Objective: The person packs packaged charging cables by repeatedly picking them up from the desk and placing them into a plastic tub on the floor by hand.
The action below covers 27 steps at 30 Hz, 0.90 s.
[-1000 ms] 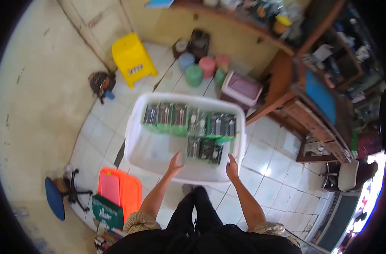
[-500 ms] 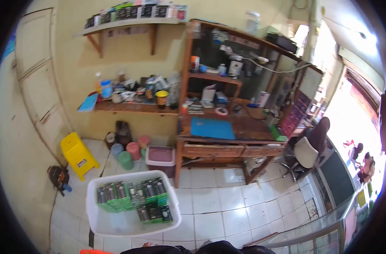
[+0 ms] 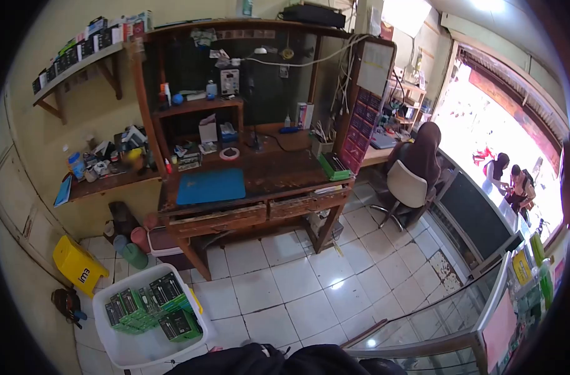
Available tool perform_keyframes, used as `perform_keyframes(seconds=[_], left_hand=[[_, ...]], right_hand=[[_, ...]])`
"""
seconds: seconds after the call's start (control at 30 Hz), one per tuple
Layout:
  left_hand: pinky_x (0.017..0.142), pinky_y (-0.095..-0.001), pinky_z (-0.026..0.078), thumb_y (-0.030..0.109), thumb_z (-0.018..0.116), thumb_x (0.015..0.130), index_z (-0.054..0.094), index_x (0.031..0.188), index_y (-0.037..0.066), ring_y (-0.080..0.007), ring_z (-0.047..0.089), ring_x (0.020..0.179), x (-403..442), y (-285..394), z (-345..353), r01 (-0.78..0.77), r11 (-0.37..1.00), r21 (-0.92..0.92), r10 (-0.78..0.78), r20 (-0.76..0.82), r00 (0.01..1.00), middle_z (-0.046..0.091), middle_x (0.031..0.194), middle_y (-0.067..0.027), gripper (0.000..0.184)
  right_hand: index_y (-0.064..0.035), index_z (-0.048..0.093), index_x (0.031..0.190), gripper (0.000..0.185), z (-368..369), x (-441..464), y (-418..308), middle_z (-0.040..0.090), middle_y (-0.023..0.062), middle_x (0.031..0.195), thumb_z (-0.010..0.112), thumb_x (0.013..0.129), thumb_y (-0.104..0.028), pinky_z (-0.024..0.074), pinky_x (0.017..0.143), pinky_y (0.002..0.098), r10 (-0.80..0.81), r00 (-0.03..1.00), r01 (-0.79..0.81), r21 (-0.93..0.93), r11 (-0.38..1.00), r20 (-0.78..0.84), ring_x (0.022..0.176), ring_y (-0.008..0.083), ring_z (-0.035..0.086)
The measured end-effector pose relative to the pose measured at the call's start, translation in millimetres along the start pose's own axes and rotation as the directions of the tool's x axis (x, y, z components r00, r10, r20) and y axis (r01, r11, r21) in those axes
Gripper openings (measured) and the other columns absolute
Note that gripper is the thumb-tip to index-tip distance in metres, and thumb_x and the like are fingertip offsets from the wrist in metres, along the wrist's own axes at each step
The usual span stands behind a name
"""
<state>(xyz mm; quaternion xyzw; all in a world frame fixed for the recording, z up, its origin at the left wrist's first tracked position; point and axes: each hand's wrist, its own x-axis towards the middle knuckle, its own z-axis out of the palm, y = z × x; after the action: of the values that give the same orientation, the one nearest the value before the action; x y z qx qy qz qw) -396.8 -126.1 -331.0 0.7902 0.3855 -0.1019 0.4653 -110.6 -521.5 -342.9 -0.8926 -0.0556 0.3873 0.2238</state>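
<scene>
Neither of my hands shows in view; only my dark clothing (image 3: 285, 362) appears along the bottom edge. Nearest to me on the left, a white plastic tub (image 3: 119, 356) rests on the tiled floor. Inside it stand stacks of small black and green boxes (image 3: 132, 309), with a second group of black and green boxes (image 3: 180, 325) nearer to me. Farther off is a worn wooden workbench (image 3: 285, 172) with a blue mat (image 3: 210, 186) lying on its top. A green box (image 3: 334, 167) sits at the bench's right front corner.
A person (image 3: 422, 153) sits on a white office chair (image 3: 407, 184) at the right. A glass display case (image 3: 422, 350) borders the lower right. A yellow stool (image 3: 79, 265) stands by the left wall. Two people (image 3: 510, 181) are outside the open shopfront.
My view has swung to the right, so the tub and bench now sit farther left. More of the seated person, the shopfront and the display case shows.
</scene>
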Motion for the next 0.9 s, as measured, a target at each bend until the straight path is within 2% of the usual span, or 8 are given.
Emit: perform_keyframes(seconds=[0.3, 0.43, 0.5, 0.57, 0.63, 0.7, 0.87, 0.9], left_hand=[[0.07, -0.0348, 0.043, 0.016, 0.056, 0.065, 0.054, 0.091, 0.006, -0.0252, 0.053, 0.083, 51.5, 16.8, 21.4, 0.052, 0.993, -0.108, -0.046, 0.056, 0.997, 0.056, 0.087, -0.0105, 0.028], [0.067, -0.0326, 0.044, 0.012, 0.054, 0.068, 0.053, 0.09, 0.005, -0.0246, 0.055, 0.081, 117.1, 98.5, 5.9, -0.117, 0.972, 0.206, 0.158, -0.194, 0.968, 0.057, 0.081, -0.0098, 0.024], [0.067, -0.0314, 0.044, 0.009, 0.052, 0.07, 0.051, 0.092, 0.004, -0.0244, 0.054, 0.082, 156.5, 157.3, -12.1, -0.321, 0.946, 0.046, 0.322, -0.25, 0.913, 0.056, 0.083, -0.0109, 0.023], [0.069, -0.0308, 0.044, 0.004, 0.05, 0.071, 0.05, 0.095, 0.003, -0.0234, 0.054, 0.084, 196.1, 230.1, -27.8, -0.448, 0.894, -0.017, 0.429, -0.261, 0.865, 0.055, 0.088, -0.0115, 0.024], [0.074, -0.028, 0.043, 0.005, 0.049, 0.076, 0.048, 0.099, 0.002, -0.0201, 0.053, 0.09, 230.3, 308.6, -40.0, -0.519, 0.805, -0.288, 0.477, -0.208, 0.854, 0.054, 0.094, -0.0102, 0.023], [0.073, -0.0273, 0.043, 0.009, 0.05, 0.077, 0.048, 0.099, 0.002, -0.0175, 0.054, 0.088, 249.1, 392.6, -52.9, -0.613, 0.745, -0.261, 0.582, -0.195, 0.79, 0.055, 0.093, -0.0098, 0.023], [0.075, -0.027, 0.042, 0.012, 0.047, 0.079, 0.047, 0.102, 0.003, -0.0185, 0.051, 0.09, 285.8, 567.2, -69.7, -0.75, 0.482, -0.454, 0.711, -0.298, 0.637, 0.051, 0.098, -0.0117, 0.024], [0.076, -0.0284, 0.041, 0.013, 0.049, 0.079, 0.045, 0.105, 0.004, -0.0204, 0.05, 0.092, 297.3, 588.4, -67.6, -0.766, 0.437, -0.471, 0.701, -0.355, 0.619, 0.049, 0.1, -0.0126, 0.028]], right_hand=[[-0.0082, 0.055, 0.099, 0.037, -65.8, 73.6, -35.0, 0.057, 0.0173, 0.086, 0.052, 0.067, -0.027, 0.0421, 0.072, 0.0343, 0.031, 0.999, -0.036, 0.104, 0.994, 0.041, 0.085, 0.0272, 0.054], [-0.0065, 0.054, 0.097, 0.035, -118.1, 127.3, -56.0, 0.056, 0.0178, 0.09, 0.053, 0.068, -0.026, 0.0418, 0.074, 0.0347, -0.019, 1.0, 0.019, -0.032, 0.999, -0.007, 0.088, 0.0289, 0.052], [-0.0051, 0.055, 0.093, 0.031, -152.2, 149.1, -89.9, 0.056, 0.0182, 0.089, 0.053, 0.069, -0.023, 0.0419, 0.074, 0.0351, -0.081, 0.996, 0.078, -0.06, 0.995, -0.047, 0.086, 0.0309, 0.052], [-0.0064, 0.055, 0.092, 0.027, -197.4, 159.8, -146.1, 0.057, 0.0148, 0.082, 0.053, 0.071, -0.024, 0.0426, 0.068, 0.0343, -0.27, 0.935, 0.229, -0.189, 0.955, -0.229, 0.079, 0.0293, 0.054], [-0.0044, 0.054, 0.093, 0.024, -245.9, 158.1, -215.4, 0.057, 0.0163, 0.084, 0.049, 0.074, -0.019, 0.0419, 0.069, 0.0349, -0.395, 0.859, 0.403, -0.045, 0.914, -0.326, 0.079, 0.0296, 0.053], [-0.004, 0.054, 0.092, 0.02, -277.0, 200.0, -252.6, 0.055, 0.0169, 0.086, 0.045, 0.075, -0.011, 0.0418, 0.07, 0.0328, -0.586, 0.662, 0.625, -0.087, 0.776, -0.467, 0.08, 0.0278, 0.053], [-0.002, 0.05, 0.093, 0.02, -381.3, 185.5, -402.0, 0.05, 0.0168, 0.089, 0.047, 0.073, -0.004, 0.0387, 0.073, 0.0364, -0.729, 0.295, 0.833, -0.207, 0.513, -0.618, 0.084, 0.0325, 0.048], [-0.002, 0.048, 0.096, 0.024, -398.6, 186.6, -426.3, 0.049, 0.0171, 0.092, 0.048, 0.072, -0.004, 0.0374, 0.076, 0.0364, -0.718, 0.327, 0.841, -0.157, 0.518, -0.615, 0.088, 0.0324, 0.047]])
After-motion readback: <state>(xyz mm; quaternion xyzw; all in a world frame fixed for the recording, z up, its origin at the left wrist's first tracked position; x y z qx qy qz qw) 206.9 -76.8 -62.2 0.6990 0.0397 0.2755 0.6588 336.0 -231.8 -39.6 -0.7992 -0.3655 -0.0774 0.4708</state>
